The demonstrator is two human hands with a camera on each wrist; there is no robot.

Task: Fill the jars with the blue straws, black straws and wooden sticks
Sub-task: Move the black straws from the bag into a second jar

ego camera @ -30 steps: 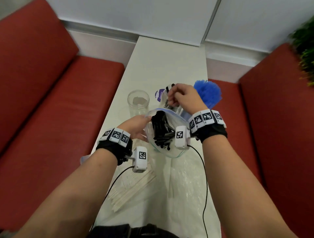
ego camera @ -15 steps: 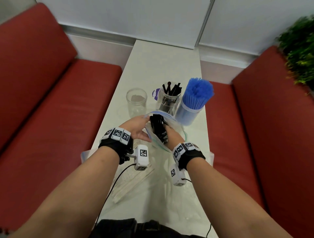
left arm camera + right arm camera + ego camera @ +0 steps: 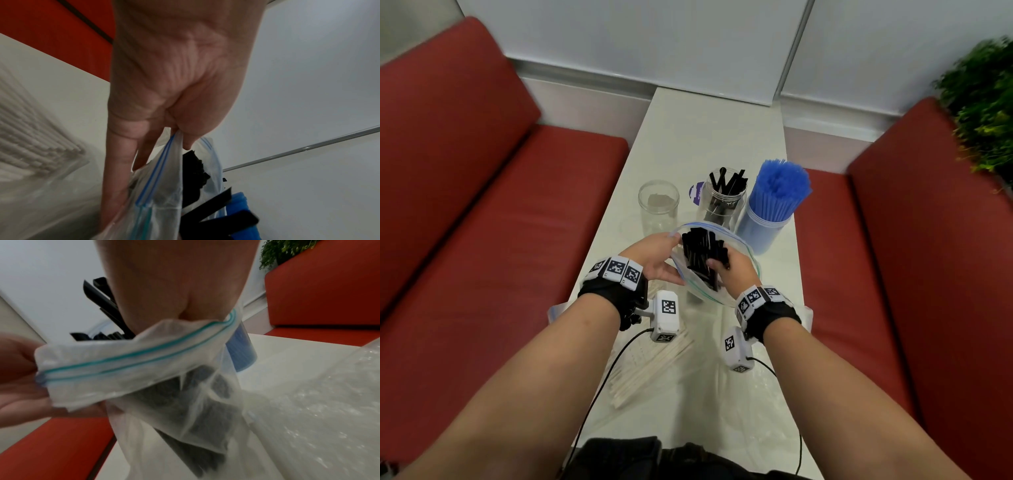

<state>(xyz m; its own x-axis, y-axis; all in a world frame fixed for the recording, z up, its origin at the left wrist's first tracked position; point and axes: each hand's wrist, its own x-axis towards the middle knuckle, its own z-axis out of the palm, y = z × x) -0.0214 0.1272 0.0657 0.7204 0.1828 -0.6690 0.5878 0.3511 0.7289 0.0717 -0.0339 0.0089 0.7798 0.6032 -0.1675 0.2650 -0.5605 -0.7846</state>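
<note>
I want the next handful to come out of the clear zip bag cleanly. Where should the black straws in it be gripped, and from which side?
Grip the bundle of black straws near its upper ends, from above through the open mouth of the clear zip bag. They stand roughly upright, ends poking out, and the left hand holds the rim open. The right hand is already in there, probably the best route.

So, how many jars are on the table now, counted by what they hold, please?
Jar of blue straws: 1
Jar with some black straws: 1
Jar without straws or sticks: 1
Total: 3 jars
</note>
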